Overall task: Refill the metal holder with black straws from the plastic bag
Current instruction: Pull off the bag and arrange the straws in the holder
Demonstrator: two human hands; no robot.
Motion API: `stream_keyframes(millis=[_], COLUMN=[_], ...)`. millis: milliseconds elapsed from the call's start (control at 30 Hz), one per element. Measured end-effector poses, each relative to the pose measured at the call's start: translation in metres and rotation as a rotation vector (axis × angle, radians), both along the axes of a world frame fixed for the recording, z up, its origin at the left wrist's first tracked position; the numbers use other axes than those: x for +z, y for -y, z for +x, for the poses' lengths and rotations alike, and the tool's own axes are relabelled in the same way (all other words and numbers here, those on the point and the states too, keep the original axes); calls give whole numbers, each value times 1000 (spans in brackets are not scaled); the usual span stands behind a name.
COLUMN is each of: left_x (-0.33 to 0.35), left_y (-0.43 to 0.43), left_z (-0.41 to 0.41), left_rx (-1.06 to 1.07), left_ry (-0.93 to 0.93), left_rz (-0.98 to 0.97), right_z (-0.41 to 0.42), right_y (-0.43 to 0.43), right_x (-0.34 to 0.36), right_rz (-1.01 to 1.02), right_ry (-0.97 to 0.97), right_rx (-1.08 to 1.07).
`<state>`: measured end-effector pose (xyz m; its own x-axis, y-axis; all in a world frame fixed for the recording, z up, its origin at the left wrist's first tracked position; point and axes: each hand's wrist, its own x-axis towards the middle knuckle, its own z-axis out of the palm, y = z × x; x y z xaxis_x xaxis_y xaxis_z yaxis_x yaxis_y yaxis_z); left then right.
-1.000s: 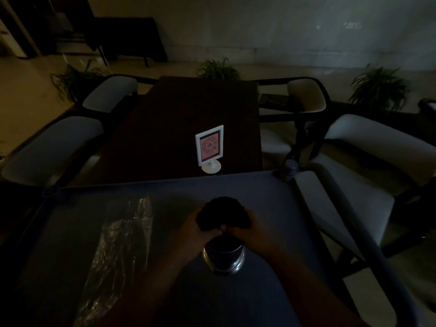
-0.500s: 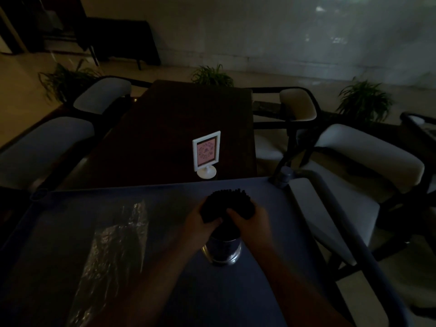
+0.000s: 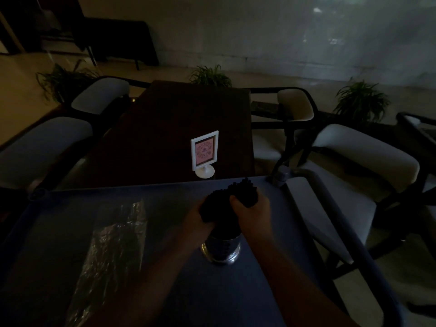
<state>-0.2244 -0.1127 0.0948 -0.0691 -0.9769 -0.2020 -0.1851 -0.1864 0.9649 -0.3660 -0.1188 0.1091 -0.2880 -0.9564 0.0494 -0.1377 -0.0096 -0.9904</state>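
A shiny metal holder (image 3: 221,251) stands on the dark blue cart top (image 3: 236,291). A thick bundle of black straws (image 3: 236,197) rises out of it and leans to the right. My left hand (image 3: 197,217) wraps the bundle's left side and my right hand (image 3: 251,208) grips its right side, both just above the holder's rim. The clear plastic bag (image 3: 113,246) lies crumpled on the cart's left half, apart from my hands; what it holds is too dark to tell.
Beyond the cart's far edge is a dark wooden table (image 3: 169,133) with a white-framed pink sign (image 3: 204,153). Padded chairs (image 3: 358,156) stand on both sides. The cart's grey handle rail (image 3: 330,208) runs along the right. Potted plants (image 3: 359,100) line the wall.
Both hands have stayed on the straw bundle while its top has tilted to the right. The view has shifted, so the holder sits lower and the sign farther up.
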Motion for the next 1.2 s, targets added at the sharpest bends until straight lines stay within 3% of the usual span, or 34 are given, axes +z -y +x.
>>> stream_keyframes(millis=[167,600,733,833,1000,1100,1200], left_x=[9,22,30,46,78,85,90], left_y=[3,-1,-3,-9,-35,-52,-64], left_z=[-2,7,16,22,28,16,2], left_rx=[9,-42,-41,24,360,396,166], left_ry=[84,-68,-103,-202,-128,-353,-618], left_rz=[34,5,-51,-92,-362,-248,-60], right_z=[-2,-13,-16,-18,-20,-18,-7], right_y=[3,4,-1,-4,-12,-17,-23], right_x=[17,81,112,132,153,154,149], right_rz=[-60,-234,-295,-347,-366,-355,-301], right_ry=[133,149,198,322,766,990,1106], right_rx=[-15,-29,60,83,106,144,116])
